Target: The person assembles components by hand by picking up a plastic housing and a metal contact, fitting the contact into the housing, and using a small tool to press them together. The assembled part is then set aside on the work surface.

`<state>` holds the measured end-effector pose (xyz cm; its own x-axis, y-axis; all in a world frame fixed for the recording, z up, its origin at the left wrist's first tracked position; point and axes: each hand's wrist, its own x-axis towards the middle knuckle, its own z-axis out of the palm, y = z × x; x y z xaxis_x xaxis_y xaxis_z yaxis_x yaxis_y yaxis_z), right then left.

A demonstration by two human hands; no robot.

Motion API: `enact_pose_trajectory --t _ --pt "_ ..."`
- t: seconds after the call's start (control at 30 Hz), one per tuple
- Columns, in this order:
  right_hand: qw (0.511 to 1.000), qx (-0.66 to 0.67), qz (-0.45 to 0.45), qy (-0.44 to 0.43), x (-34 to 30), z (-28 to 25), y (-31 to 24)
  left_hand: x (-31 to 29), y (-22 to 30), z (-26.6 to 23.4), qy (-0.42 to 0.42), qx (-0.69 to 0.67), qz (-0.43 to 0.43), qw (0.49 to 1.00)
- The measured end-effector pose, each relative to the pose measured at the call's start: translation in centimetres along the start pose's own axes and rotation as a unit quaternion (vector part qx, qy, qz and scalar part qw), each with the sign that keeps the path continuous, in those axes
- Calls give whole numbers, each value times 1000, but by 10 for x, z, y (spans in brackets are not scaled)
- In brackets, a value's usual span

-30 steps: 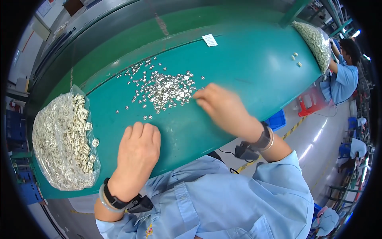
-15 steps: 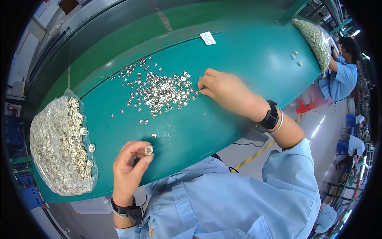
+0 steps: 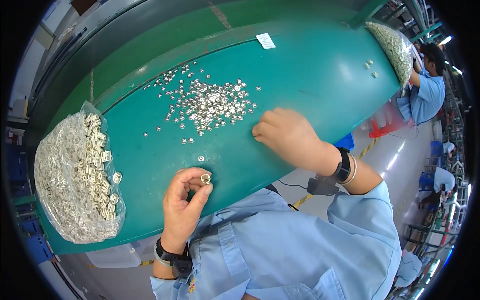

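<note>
Between the thumb and index finger of my left hand is a small cream-coloured plastic part, round, with its hollow end facing up. My right hand is over the table to the right of the pile, blurred by motion, its fingertips pinched together; whatever they hold is hidden or too small to make out. Many small shiny metal pieces lie in a loose pile beyond my hands. One single metal piece rests on the table just past my left hand.
A clear bag of cream plastic parts lies open at the left end of the green table. Another full bag stands at the far right, beside a co-worker. A white paper slip lies near the back edge.
My right hand has drawn back from the pile's right edge, toward me and slightly right. My left hand has shifted right and a little away from me, still holding the plastic part.
</note>
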<state>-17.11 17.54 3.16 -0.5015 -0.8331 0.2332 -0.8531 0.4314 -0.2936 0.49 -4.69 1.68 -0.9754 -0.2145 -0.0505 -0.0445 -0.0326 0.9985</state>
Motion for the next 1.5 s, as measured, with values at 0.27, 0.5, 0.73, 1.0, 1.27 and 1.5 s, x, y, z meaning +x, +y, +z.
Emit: enact_pose_trajectory --t 0.27,0.5,0.73,1.0,1.27,1.5 --pt "994 94 56 21 -14 -5 0 -2 1 3 -2 21 9 1000" --pt "986 125 98 -44 -6 -8 2 -4 -1 5 1 33 18 999" --pt "984 126 99 -80 3 -11 2 -3 -1 4 -4 49 25 998" --pt "979 110 102 -140 13 -17 1 -2 -1 5 2 68 33 997" --pt "982 104 80 -134 13 -18 0 -1 -3 8 23 72 42 996" --pt "972 128 123 -154 11 -13 -2 -2 -3 7 23 86 45 995"
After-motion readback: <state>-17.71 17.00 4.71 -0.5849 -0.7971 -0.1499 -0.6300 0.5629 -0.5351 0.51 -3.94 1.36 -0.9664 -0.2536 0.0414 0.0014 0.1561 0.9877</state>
